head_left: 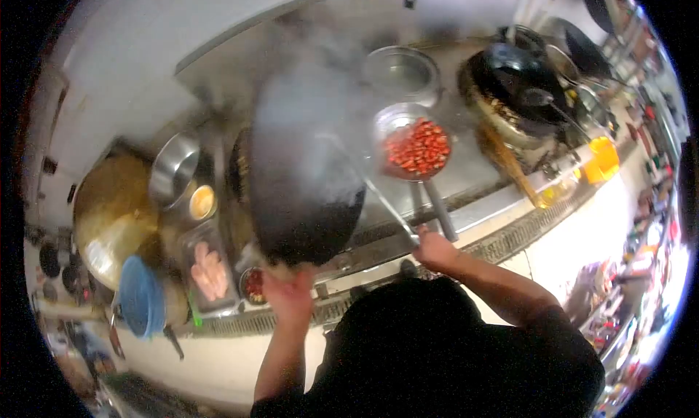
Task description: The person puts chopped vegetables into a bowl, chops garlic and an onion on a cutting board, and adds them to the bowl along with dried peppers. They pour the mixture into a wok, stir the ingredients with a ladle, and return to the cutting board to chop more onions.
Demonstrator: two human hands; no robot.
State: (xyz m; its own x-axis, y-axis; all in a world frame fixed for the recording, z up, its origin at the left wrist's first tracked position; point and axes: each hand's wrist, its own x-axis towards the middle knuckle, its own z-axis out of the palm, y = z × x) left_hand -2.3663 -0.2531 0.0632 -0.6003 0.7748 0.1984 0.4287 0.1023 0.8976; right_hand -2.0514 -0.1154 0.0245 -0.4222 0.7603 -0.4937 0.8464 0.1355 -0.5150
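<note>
My left hand (291,293) is closed on the near edge of a big dark wok (306,218), which is tipped up and smeared by motion. Pale steam rises over the wok's inside. In my closed right hand (437,250) is the end of a long-handled metal cooking tool (384,198); it slants up and left into the wok, and its head is lost in the steam. Just right of the wok, a metal strainer (390,119) holds chopped red pieces (419,148). Close by my left hand stands a small bowl (253,285) of dark red bits.
A tray (227,250) of pale meat strips, a yellow-filled cup (202,202), a steel pot (175,170) and a blue basin (141,298) stand left. Behind the strainer is a metal basin (402,72). At right are a black wok (517,83) and an orange container (602,159).
</note>
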